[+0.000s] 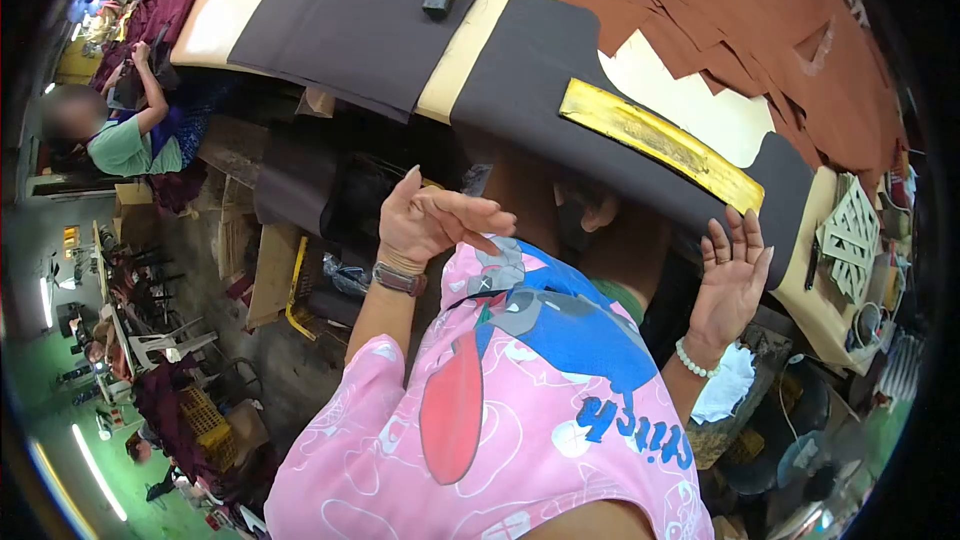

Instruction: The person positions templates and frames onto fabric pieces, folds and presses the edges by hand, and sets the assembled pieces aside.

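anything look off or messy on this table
Two things. The yellow strip near the right hand has dark smudges, so it looks worn or dirty. The brown pieces toward the far right of the table overlap at all angles, a loose heap rather than a neat stack. I see nothing spilled.

Side clutter around me.
Person in green top (135,147) off to my left, plus white chair (165,342), yellow crate (207,430), lit tube light (99,472); pale lattice piece (848,240) on my right.
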### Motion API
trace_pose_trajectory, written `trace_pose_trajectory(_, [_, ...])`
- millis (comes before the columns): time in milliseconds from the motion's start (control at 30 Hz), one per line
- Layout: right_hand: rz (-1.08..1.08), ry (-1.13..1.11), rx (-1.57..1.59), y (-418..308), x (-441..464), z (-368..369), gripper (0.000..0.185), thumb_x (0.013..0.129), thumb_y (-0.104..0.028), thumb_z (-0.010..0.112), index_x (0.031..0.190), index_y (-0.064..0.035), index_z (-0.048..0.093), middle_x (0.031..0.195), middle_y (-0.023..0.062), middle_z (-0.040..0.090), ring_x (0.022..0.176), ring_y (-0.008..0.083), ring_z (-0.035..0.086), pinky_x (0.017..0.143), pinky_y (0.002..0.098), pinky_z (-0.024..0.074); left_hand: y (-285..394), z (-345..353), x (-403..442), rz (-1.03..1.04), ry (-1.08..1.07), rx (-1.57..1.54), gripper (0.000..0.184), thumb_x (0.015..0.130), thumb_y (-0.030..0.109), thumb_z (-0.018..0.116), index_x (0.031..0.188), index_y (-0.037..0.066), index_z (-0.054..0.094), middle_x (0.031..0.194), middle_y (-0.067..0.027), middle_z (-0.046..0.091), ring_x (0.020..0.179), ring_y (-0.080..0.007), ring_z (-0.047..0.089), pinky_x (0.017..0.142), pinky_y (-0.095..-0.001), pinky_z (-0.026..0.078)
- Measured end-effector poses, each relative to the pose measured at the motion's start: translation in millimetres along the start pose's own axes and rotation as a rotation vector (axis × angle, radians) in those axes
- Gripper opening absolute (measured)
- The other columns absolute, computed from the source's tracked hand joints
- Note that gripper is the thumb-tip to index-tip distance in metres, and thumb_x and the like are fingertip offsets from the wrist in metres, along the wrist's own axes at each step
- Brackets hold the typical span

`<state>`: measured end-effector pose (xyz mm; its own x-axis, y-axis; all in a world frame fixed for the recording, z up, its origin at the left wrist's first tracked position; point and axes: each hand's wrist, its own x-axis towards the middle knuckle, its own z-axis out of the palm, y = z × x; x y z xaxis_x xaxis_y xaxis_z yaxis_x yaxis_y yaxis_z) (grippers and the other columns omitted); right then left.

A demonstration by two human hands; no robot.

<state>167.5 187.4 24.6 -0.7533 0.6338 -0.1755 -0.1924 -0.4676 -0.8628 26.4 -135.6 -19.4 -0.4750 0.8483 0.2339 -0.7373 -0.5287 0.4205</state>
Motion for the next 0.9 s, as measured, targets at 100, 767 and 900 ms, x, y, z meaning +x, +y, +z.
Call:
trace_pose_trajectory(100, [-0.006, 0.002, -0.02, 0, 1, -1, 0.047, 0.1, -0.037, 0.03, 0.13, -0.0028, 0.043, 0.122, 0.0133, 0.052, 0.103, 0.0203, 0.054, 0.089, 0.0313, 0.0415, -5, 9, 15, 0.049, -0.076, 0.063, 0.08, 0.092, 0.054, 0.022, 0.122, -0.015, 0.047, 0.119, -0.036, 0.05, 0.115, -0.0482, 0.048, 0.092, -0.0576, 0.041])
trace_pose_trajectory(767, [-0.495, 0.52, -1.835, -36, 123, -57, 0.046, 0.083, -0.025, 0.062, 0.118, 0.0015, 0.052, 0.111, 0.0196, 0.059, 0.104, 0.0346, 0.055, 0.089, 0.0409, 0.043, 18, -3, 152, 0.416, 0.647, 2.627, 0.061, 0.086, 0.033, 0.061, 0.133, 0.0, 0.042, 0.139, -0.0221, 0.037, 0.13, -0.0403, 0.031, 0.105, -0.0474, 0.027])
trace_pose_trajectory(900, [-0.446, 0.524, -1.742, -45, 131, -56, 0.048, 0.079, -0.022, 0.067, 0.118, 0.0012, 0.052, 0.11, 0.0198, 0.059, 0.102, 0.0354, 0.056, 0.088, 0.0418, 0.0439, 28, -24, 153, 0.415, 0.726, 2.507, 0.071, 0.083, 0.04, 0.064, 0.131, -0.005, 0.04, 0.135, -0.0231, 0.042, 0.127, -0.0408, 0.034, 0.103, -0.0474, 0.03])
